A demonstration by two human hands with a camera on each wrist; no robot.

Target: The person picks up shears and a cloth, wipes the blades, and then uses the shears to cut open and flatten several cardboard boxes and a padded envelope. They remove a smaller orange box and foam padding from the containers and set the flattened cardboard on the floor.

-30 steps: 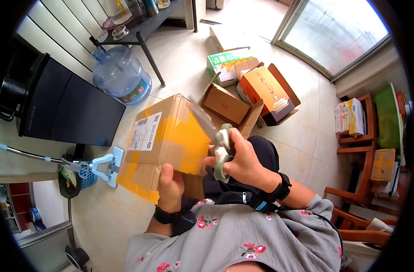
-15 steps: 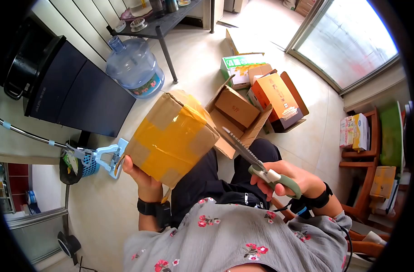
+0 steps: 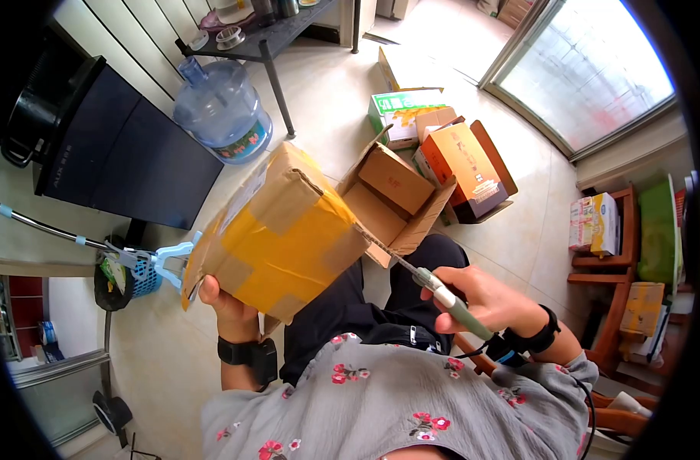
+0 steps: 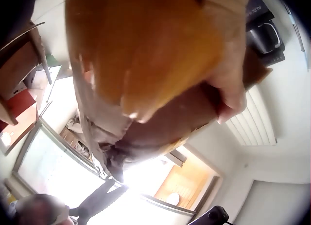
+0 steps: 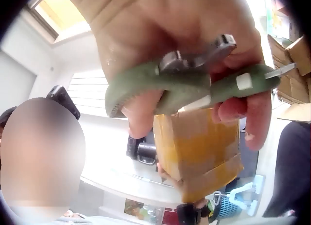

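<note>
A person's left hand (image 3: 231,308) grips a tape-covered cardboard box (image 3: 277,238), held up above the lap. Apart from it, the right hand (image 3: 505,303) holds green-handled scissors (image 3: 451,297), blades reaching the box's edge; whether they have cut in, I cannot tell. The work looks early: the visible faces are closed, wide yellow tape crosses them, and opening the box seems left to do.

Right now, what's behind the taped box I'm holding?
The open carton and light-blue plastic frame show partly past the taped box; whatever else it covers there can't be seen.
</note>
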